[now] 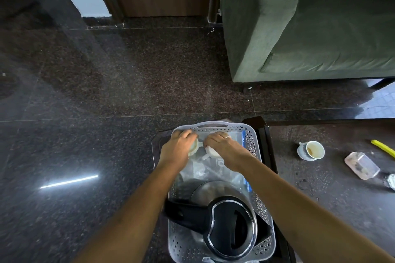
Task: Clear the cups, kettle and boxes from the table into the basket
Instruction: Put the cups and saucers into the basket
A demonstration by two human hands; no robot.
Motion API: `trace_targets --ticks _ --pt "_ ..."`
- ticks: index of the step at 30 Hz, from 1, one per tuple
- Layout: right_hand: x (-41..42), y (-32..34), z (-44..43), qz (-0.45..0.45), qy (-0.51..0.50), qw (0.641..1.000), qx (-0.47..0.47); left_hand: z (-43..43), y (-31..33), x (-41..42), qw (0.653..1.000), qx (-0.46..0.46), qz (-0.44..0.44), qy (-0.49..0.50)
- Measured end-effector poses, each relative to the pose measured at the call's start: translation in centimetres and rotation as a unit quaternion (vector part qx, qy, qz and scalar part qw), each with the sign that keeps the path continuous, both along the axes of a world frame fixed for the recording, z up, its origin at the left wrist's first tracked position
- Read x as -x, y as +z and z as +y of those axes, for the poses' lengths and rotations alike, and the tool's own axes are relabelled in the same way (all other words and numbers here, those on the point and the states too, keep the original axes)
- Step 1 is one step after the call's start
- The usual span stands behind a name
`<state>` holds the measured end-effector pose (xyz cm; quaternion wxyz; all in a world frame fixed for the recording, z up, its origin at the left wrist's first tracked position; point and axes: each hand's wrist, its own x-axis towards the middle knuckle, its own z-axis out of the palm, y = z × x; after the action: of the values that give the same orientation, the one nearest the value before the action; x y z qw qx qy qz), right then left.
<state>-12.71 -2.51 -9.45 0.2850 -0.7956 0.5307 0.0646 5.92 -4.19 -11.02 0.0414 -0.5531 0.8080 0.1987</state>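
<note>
A grey perforated basket [250, 134] stands on the dark floor beside the table. A steel kettle with a black lid [229, 223] lies in its near half. At the basket's far end my left hand [178, 145] grips a white cup [195, 147], and my right hand [222, 145] grips a second white cup [210, 151]. Both cups are low inside the basket, over clear plastic bags. On the dark table [342, 198] to the right stand a patterned cup [312, 150] with tea residue and a clear plastic box [361, 165].
A green sofa [310, 28] fills the upper right. A yellow strip [383, 147] and a small glassy object [391, 181] lie at the table's right edge. Polished dark floor [85, 113] stretches to the left, with a wooden door behind.
</note>
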Motion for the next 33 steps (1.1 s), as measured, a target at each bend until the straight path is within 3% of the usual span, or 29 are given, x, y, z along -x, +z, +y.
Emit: trace_targets --ticks 7,16,33 --pt "0.2 0.1 -0.1 0.063 -0.088 0.994 -0.006 -0.5 0.1 0.1 0.995 0.051 -0.076 -0.044" --pt "1.7 -0.1 0.6 0.073 -0.204 0.976 -0.034 -0.8 0.4 0.2 0.997 0.013 -0.055 -0.044" --pt "-0.7 -1.5 0.2 0.025 -0.206 0.978 0.006 -1.1 -0.3 -1.0 1.0 0.0 -0.03 0.009"
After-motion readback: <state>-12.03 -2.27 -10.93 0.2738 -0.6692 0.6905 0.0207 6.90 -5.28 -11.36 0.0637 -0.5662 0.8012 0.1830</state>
